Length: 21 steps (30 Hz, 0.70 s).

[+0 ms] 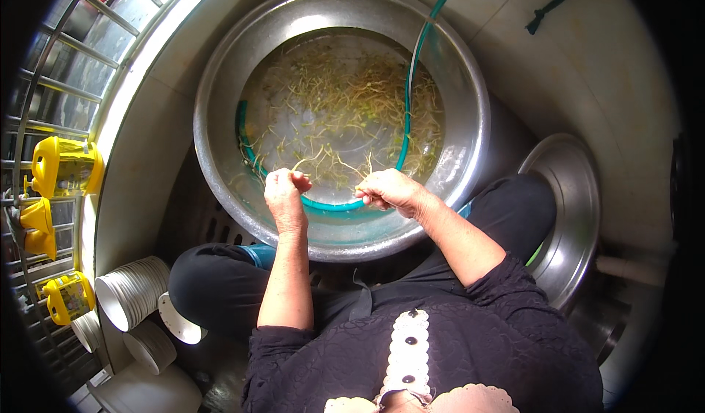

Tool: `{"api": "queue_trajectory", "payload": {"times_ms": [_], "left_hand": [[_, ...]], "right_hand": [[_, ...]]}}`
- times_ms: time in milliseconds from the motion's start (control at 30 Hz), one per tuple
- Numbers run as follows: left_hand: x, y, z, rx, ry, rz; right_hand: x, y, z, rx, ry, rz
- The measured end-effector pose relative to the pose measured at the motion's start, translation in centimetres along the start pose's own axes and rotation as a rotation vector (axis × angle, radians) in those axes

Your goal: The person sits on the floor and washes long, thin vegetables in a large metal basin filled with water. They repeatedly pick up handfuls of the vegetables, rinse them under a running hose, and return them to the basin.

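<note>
A wide metal basin (341,251) of water stands before me, with loose bean sprouts (374,88) or similar thin-rooted sprouts floating in it, densest at the upper right. Over the basin's near side, my left hand (286,192) pinches a pale sprout between thumb and fingers. To its right, my right hand (388,192) has its fingers closed on another thin sprout, whose strands reach up and left. A green hose (407,104) enters over the far rim and curves through the water, passing beneath both hands.
A large metal lid or shallow basin (578,220) leans at the right. Stacked white bowls or tubs (132,292) stand at the lower left. Yellow plastic bottles (69,165) are by the barred window. Walls rise close on both sides, and my bent knees flank the basin.
</note>
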<state>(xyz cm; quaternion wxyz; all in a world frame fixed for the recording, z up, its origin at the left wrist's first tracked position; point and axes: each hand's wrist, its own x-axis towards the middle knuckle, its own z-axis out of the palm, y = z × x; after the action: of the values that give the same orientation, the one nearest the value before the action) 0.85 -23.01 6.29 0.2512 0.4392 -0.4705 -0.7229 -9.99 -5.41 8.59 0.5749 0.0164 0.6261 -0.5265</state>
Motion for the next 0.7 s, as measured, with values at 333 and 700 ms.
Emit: {"api": "queue_trajectory", "payload": {"times_ms": [333, 700], "left_hand": [[-3.1, -1.0, 1.8, 0.549, -0.527, 0.099], [-3.8, -1.4, 2.1, 0.655, -0.616, 0.260]], "right_hand": [[0.0, 0.6, -0.3, 0.142, -0.116, -0.013], [-0.2, 0.4, 0.2, 0.034, -0.109, 0.046]]}}
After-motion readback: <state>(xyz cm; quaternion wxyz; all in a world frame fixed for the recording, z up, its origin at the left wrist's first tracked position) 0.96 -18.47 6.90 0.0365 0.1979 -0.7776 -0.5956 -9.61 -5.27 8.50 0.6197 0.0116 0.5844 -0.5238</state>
